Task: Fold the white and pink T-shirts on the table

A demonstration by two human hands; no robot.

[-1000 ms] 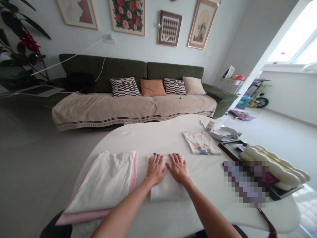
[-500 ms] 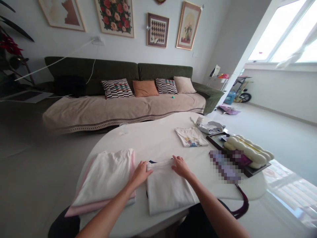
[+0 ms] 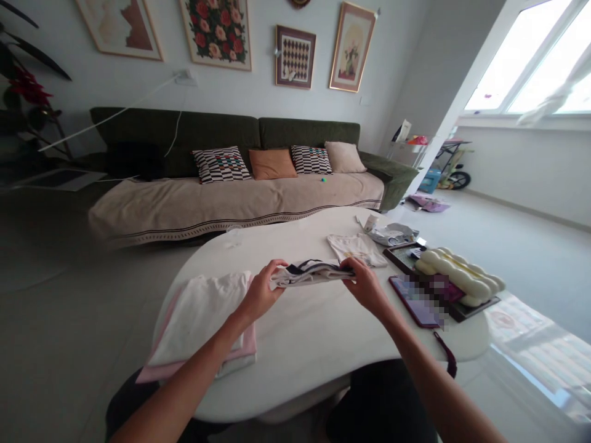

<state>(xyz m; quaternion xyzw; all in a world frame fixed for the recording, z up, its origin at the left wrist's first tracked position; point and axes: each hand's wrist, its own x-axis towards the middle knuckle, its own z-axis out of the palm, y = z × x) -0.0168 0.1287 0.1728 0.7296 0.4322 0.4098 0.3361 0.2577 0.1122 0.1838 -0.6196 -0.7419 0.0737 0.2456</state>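
Observation:
A folded white garment with dark trim [image 3: 314, 275] is held up off the white table [image 3: 309, 344], its layered edge facing me. My left hand [image 3: 259, 290] is closed on its left end, thumb and fingers pinching the layers. At the opposite end my right hand [image 3: 368, 288] grips it the same way. Left of my left hand lies a stack of folded white and pink clothes [image 3: 198, 314], partly covered by my forearm. Just beyond my right hand is a folded white printed shirt [image 3: 353, 248], its near edge partly hidden.
On the table's right side are a phone [image 3: 418, 304] with a dark tassel [image 3: 447, 354] and a dark tray [image 3: 401, 258] carrying a cream bumpy item [image 3: 462, 277]. A crumpled silver-white packet [image 3: 392, 234] lies behind. A green sofa [image 3: 309, 132] stands across from me.
Both hands have raised the white garment from the table and moved it away from me. It was lying flat and now shows its folded edge.

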